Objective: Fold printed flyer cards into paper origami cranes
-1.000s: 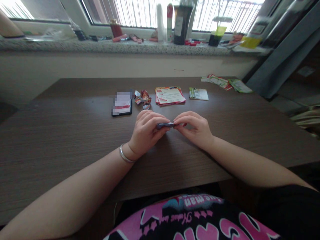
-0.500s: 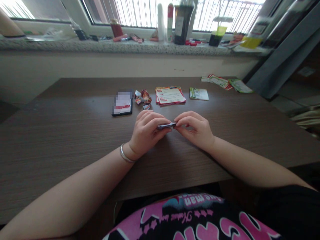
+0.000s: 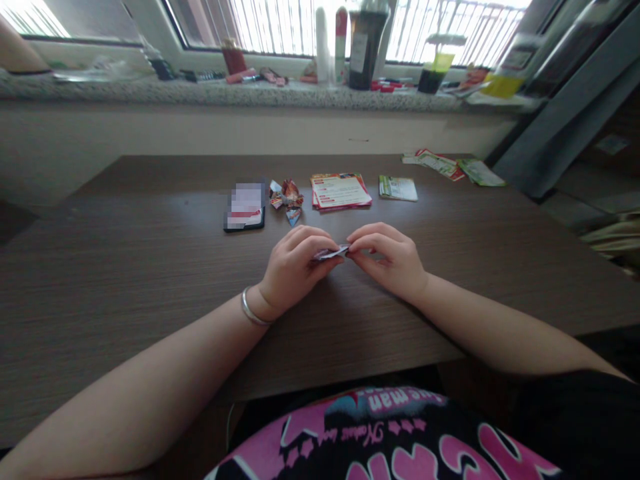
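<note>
My left hand (image 3: 300, 263) is closed round a small, thin, folded piece of paper (image 3: 333, 253), greyish-purple and white at the edge. Its thumb lies below and the fingers on top. My right hand (image 3: 387, 250) pinches the right end of the same piece between thumb and fingertips. The paper is held edge-on above the table, so most of it is covered by my fingers. Just beyond my left hand lies a folded, multicoloured paper shape (image 3: 287, 198) with pointed parts. A stack of printed cards (image 3: 341, 191) with red borders sits behind the gap between my hands.
On the brown table (image 3: 150, 267) a dark-edged phone (image 3: 245, 207) lies at left. A small card stack (image 3: 397, 188) and loose green and red cards (image 3: 480, 172) are at right. Bottles (image 3: 364, 50) and clutter stand on the stone windowsill (image 3: 280, 97).
The paper between my hands has tilted, showing a lighter edge. Both hands shifted slightly, and more of the multicoloured shape's lower point shows beyond my left hand.
</note>
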The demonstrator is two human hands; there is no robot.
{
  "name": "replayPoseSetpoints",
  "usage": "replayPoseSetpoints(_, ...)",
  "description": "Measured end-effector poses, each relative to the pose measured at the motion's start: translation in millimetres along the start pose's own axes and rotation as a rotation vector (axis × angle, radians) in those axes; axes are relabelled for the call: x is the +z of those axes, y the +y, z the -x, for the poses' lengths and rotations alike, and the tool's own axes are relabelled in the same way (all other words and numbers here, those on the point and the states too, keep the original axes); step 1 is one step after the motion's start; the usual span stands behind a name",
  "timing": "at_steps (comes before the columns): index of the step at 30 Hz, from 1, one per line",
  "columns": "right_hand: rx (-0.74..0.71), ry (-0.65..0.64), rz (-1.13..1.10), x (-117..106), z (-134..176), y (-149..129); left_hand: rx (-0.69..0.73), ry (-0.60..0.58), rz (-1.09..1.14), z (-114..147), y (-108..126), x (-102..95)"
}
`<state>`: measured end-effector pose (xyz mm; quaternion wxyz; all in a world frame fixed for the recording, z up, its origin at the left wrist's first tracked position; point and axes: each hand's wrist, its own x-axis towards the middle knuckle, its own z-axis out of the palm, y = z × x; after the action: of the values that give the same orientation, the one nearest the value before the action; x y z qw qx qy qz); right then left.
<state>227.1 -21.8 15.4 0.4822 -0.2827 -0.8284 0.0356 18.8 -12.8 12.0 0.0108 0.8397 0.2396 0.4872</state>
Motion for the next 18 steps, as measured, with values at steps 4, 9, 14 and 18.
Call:
replayPoseSetpoints(4, 0.028, 0.003, 0.002, 1.0, -1.4, -2.9, -0.006, 0.007, 0.031, -0.2, -0.5, 1.6)
replayPoseSetpoints(9, 0.070, 0.047, 0.027, 4.8, -2.9, -4.8, -0.028, 0.005, 0.101, -0.2, 0.5, 4.3)
replayPoseSetpoints(14, 0.040, 0.013, 0.056, 5.5, -2.9, -4.3, -0.031, -0.009, 0.137, -1.2, 2.4, 4.5)
replayPoseSetpoints(18, 0.015, -0.042, 0.071, 3.7, -3.2, -3.8, -0.018, -0.037, 0.155, -1.8, 3.3, 3.4)
